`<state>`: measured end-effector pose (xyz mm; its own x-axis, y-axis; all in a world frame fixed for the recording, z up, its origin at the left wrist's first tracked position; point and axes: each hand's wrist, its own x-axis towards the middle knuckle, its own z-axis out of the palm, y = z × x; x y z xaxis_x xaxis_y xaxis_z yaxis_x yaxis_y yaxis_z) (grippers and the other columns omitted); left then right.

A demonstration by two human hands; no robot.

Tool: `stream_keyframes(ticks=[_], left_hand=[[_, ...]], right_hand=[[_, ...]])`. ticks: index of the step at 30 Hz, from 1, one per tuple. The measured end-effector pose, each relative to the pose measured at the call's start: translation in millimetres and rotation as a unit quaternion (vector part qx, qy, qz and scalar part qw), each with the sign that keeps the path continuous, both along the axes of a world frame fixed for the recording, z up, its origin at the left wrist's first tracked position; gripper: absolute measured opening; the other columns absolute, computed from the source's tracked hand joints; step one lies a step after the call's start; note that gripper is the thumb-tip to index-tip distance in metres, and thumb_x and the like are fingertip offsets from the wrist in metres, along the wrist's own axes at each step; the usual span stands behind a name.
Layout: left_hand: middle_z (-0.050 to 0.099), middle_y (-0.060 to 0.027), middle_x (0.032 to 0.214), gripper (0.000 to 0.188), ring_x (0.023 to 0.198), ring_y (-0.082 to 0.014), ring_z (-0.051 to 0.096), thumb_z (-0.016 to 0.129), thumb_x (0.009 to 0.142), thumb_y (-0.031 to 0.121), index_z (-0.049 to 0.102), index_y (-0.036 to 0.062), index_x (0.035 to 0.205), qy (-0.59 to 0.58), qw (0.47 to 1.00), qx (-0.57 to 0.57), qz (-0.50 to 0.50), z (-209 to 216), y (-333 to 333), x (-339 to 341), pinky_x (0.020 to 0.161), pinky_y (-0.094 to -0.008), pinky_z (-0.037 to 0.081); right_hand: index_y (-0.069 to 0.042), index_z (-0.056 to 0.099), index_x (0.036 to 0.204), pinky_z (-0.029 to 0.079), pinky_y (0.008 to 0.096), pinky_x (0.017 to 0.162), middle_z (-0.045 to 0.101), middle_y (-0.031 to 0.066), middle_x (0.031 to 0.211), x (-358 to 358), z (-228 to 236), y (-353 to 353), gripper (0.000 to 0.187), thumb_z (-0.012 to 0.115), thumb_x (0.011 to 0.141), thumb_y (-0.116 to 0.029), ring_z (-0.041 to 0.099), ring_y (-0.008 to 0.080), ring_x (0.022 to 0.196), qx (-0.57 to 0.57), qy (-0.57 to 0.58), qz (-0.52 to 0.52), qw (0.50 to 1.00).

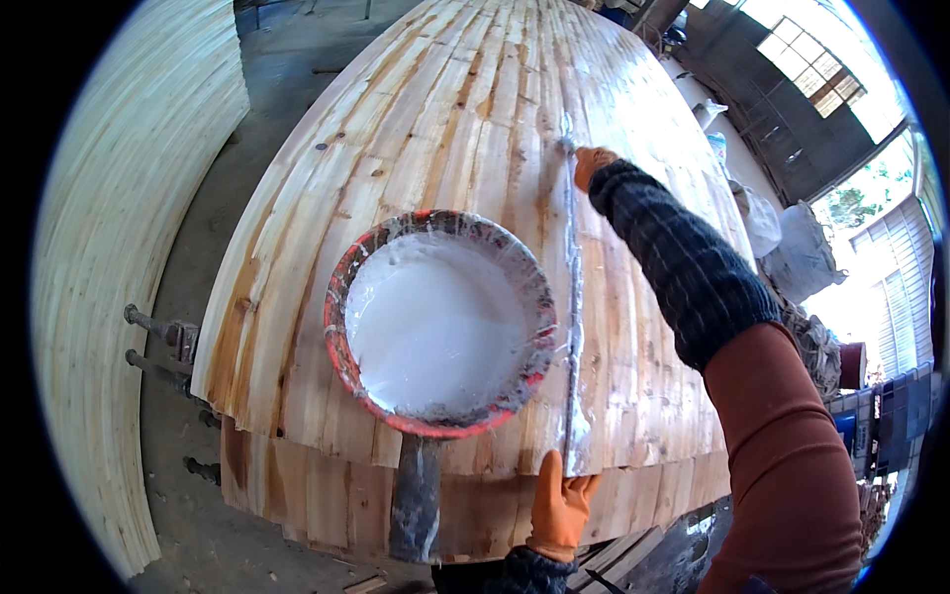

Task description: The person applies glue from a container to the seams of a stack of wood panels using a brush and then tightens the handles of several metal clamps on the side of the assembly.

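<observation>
My right hand (pixel 592 166), in an orange glove, reaches far over a panel of glued wooden strips (pixel 465 129). Its fingers are closed on something whose whitish tip touches a seam; the kind cannot be made out. Along that seam runs a line of wet white glue (pixel 576 327), thickest near the front edge. My left hand (pixel 560 510), gloved in orange too, grips the panel's near edge, thumb on top and fingers partly hidden. Left of the seam is a round red pan (pixel 341 346) with white glue (pixel 435 322) inside; its stained handle (pixel 414 505) points toward me.
Another wooden panel (pixel 262 475) lies beneath the top one. A tall stack of pale boards (pixel 129 247) stands at left, and metal clamp screws (pixel 163 332) stick out beside the panel. White sacks (pixel 792 247) and blue crates (pixel 891 421) line the right side.
</observation>
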<state>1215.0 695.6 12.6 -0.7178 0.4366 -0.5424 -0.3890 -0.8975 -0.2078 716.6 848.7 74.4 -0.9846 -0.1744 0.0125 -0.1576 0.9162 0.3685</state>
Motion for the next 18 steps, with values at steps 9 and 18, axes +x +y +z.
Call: stream_keyframes(ticks=[9,18], left_hand=[[0.06,-0.0029,0.128,0.047,0.119,-0.0253,0.055,0.057,0.096,0.042,0.052,0.0134,0.133,-0.059,0.996,-0.069,-0.009,1,0,-9,0.112,-0.0538,0.029],[0.054,-0.0034,0.133,0.057,0.121,-0.0226,0.05,0.062,0.094,0.042,0.047,0.0097,0.138,-0.012,0.997,0.007,0.081,2,8,-5,0.116,-0.0523,0.023]], right_hand=[[-0.007,0.064,0.093,0.054,0.045,0.063,0.07,0.0194,0.084,28,-1,-22,0.021,0.047,0.088,-0.017,0.07,0.0327,0.072,-0.128,-0.002,0.029,0.991],[-0.004,0.056,0.117,0.051,0.05,0.072,0.064,0.0275,0.082,192,12,-48,0.031,0.047,0.092,-0.02,0.064,0.0453,0.079,-0.165,-0.067,0.036,0.983]])
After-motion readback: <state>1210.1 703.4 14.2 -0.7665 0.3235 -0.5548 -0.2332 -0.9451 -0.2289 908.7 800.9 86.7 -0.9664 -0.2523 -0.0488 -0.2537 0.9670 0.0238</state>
